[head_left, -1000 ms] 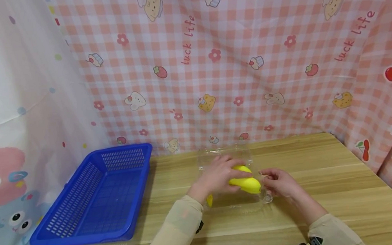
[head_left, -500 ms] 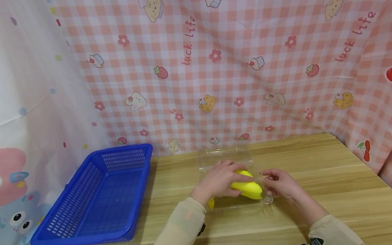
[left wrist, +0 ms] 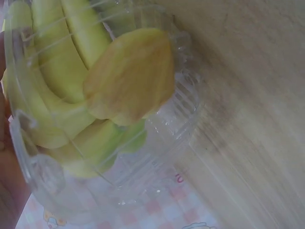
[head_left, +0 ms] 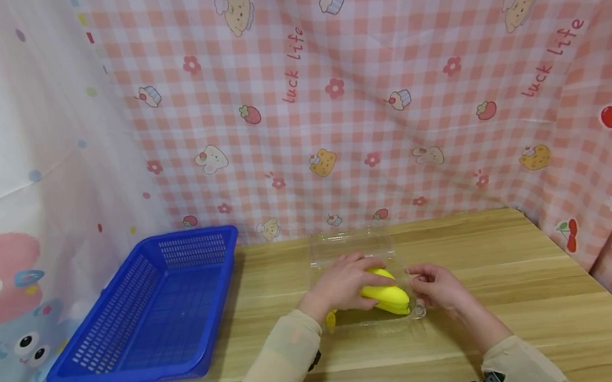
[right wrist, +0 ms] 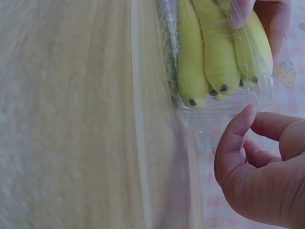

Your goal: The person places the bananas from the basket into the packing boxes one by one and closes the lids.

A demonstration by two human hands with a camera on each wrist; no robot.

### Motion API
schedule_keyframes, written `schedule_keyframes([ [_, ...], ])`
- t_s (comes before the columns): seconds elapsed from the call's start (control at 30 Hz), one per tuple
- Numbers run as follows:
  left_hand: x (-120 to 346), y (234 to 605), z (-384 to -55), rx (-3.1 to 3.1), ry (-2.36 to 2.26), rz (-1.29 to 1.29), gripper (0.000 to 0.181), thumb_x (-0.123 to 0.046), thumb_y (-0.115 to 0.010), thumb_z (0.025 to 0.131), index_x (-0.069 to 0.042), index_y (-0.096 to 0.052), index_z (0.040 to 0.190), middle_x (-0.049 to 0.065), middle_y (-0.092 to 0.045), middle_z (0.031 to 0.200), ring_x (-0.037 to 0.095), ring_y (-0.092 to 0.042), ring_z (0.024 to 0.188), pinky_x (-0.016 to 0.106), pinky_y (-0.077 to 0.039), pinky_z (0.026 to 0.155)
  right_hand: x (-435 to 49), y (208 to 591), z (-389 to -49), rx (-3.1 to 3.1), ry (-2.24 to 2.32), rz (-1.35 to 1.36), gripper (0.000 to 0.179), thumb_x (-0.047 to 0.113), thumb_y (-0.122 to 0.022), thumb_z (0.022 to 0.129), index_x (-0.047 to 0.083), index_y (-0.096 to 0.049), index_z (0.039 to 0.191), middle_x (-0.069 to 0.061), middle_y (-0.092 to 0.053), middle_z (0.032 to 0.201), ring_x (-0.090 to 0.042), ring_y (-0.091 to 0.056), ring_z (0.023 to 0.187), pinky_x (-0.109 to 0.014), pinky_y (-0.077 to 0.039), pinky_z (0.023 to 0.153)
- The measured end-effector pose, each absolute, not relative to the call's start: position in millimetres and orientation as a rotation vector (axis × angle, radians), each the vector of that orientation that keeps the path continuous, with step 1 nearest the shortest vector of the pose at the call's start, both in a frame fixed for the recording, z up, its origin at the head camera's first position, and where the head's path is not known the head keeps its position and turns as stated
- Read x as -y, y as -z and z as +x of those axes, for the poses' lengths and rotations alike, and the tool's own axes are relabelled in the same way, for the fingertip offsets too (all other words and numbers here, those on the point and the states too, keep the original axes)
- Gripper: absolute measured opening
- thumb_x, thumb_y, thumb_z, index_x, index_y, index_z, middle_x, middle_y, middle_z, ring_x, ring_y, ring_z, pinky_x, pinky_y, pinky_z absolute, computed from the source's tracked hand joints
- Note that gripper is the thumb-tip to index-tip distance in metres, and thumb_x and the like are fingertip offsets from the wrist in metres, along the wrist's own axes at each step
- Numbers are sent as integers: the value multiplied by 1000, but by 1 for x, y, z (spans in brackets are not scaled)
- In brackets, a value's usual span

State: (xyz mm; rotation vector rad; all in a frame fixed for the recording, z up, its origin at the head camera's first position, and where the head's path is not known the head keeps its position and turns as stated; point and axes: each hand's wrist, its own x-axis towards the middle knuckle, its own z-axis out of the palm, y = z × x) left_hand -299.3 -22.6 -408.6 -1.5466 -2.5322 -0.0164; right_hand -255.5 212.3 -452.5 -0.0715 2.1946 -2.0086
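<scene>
My left hand (head_left: 344, 283) grips a bunch of yellow bananas (head_left: 392, 300) from above, fingers over its top. The bunch lies within a clear plastic clamshell box (head_left: 372, 320), whose lid (head_left: 351, 246) is folded back toward the curtain. Through the transparent wall, the left wrist view shows the bananas (left wrist: 71, 62) and their brownish-yellow stem end (left wrist: 133, 76). Dark banana tips (right wrist: 223, 88) point toward my right hand (head_left: 441, 288) in the right wrist view. There, the thumb and forefinger of that right hand (right wrist: 267, 176) pinch the box's rim at its right end.
A blue plastic basket (head_left: 195, 298) with slotted sides stands on the left of the wooden table (head_left: 487, 260). A pink checked curtain (head_left: 365, 113) hangs behind the table, and a white printed one (head_left: 61, 145) hangs on the left.
My left hand and the bananas have moved down and slightly nearer, so the bunch sits lower in the box. The right hand has stayed at the box's right end.
</scene>
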Motion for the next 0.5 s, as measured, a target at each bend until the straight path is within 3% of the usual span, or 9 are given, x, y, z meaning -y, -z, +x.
schedule_keyframes([
  [0.27,25,411,-301,2564,41,-1537,49,-38,-74,88,-39,-60,136,-4,-50,146,18,-45,131,41,-37,108,-212,453,-256,-2193,2022,-81,42,-2,-51,100,-21,-38,135,-3,-48,81,-11,-50,66,-21,-49,56],
  [0.5,26,409,-299,2540,26,-1526,49,-38,-73,89,-32,-61,137,-2,-51,146,19,-45,132,43,-37,109,-211,454,-255,-2192,2028,-106,42,-3,-50,99,-22,-35,135,-3,-48,80,-11,-51,63,-21,-48,55],
])
